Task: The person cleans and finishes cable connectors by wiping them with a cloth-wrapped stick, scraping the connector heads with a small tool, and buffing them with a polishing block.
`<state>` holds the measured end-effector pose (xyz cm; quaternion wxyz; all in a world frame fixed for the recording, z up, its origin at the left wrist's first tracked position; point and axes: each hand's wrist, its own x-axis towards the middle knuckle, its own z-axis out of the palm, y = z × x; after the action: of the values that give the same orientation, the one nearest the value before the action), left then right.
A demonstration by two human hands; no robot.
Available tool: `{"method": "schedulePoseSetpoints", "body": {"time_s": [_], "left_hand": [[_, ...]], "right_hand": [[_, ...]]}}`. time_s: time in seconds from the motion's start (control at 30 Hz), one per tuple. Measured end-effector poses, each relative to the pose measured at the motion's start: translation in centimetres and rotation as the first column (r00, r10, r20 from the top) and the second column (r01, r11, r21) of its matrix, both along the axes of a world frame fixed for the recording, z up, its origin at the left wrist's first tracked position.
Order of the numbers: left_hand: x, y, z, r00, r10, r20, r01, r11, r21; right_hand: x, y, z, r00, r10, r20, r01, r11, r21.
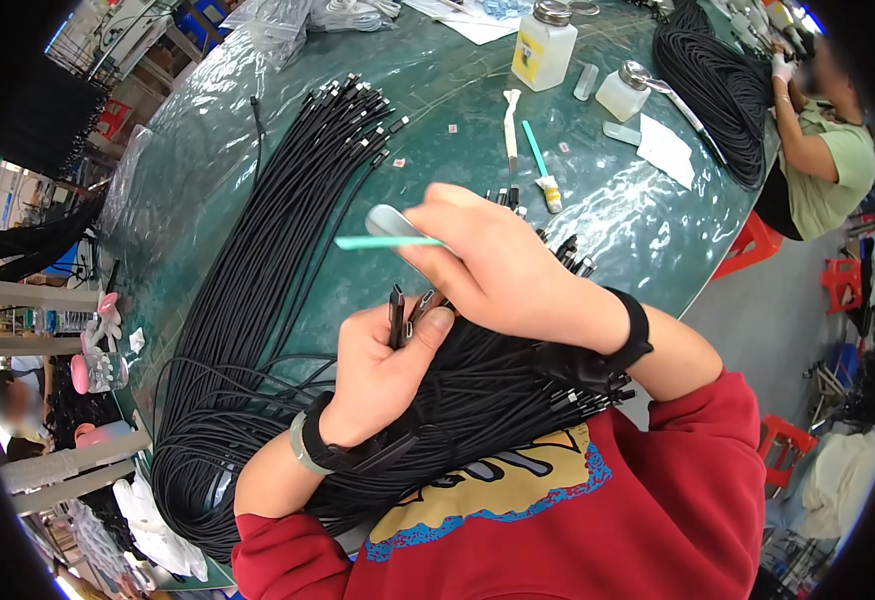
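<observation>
My left hand [382, 365] is closed around black cables, with their plug ends [397, 315] sticking up between thumb and fingers. My right hand [487, 260] grips a thin teal stick [382, 242] and a translucent rounded strip [389, 222]. Its lower fingers are right at the plugs; the far end of the stick is hidden. A thick bundle of black cables [247, 260] loops across the table to the left of my hands, plug ends fanned out at the top. More cables [477, 375] run beneath my forearms.
Another teal stick with a wrapped end [549, 190] and a white-tipped stick [511, 130] lie beyond my hands. Two metal-capped bottles [545, 50] and a white paper [665, 152] stand or lie farther right. A co-worker [827, 150] sits by a coiled cable bundle [707, 90].
</observation>
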<state>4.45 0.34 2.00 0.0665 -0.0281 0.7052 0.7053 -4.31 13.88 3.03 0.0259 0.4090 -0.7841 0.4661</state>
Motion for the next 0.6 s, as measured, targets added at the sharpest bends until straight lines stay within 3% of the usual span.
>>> {"method": "schedulePoseSetpoints", "body": {"time_s": [0.07, 0.13, 0.27, 0.37, 0.5, 0.6], "left_hand": [[-0.1, 0.0, 0.3, 0.999, -0.033, -0.027, 0.031, 0.998, -0.062], [-0.2, 0.2, 1.3, 0.999, -0.052, 0.001, 0.052, 0.999, 0.004], [-0.8, 1.0, 1.4, 0.999, 0.036, -0.038, -0.033, 0.997, 0.07], [-0.9, 0.9, 0.9, 0.994, 0.099, -0.044, -0.095, 0.992, 0.084], [-1.2, 0.1, 0.8, 0.995, 0.103, -0.015, -0.102, 0.991, 0.084], [-1.3, -0.6, 0.8, 0.999, 0.045, 0.01, -0.046, 0.994, 0.101]], "right_hand": [[-1.2, -1.1, -0.1, 0.997, -0.079, -0.006, 0.079, 0.996, -0.035], [-1.7, -1.2, -0.2, 0.993, -0.121, -0.01, 0.12, 0.991, -0.058], [-2.3, 0.4, -0.3, 0.987, -0.087, 0.135, 0.112, 0.975, -0.191], [-1.5, 2.0, 0.3, 0.877, 0.006, 0.481, 0.119, 0.966, -0.229], [-0.8, 3.4, 0.3, 0.769, 0.096, 0.632, 0.084, 0.965, -0.249], [-0.5, 3.4, 0.0, 0.784, 0.087, 0.614, 0.077, 0.969, -0.235]]}}
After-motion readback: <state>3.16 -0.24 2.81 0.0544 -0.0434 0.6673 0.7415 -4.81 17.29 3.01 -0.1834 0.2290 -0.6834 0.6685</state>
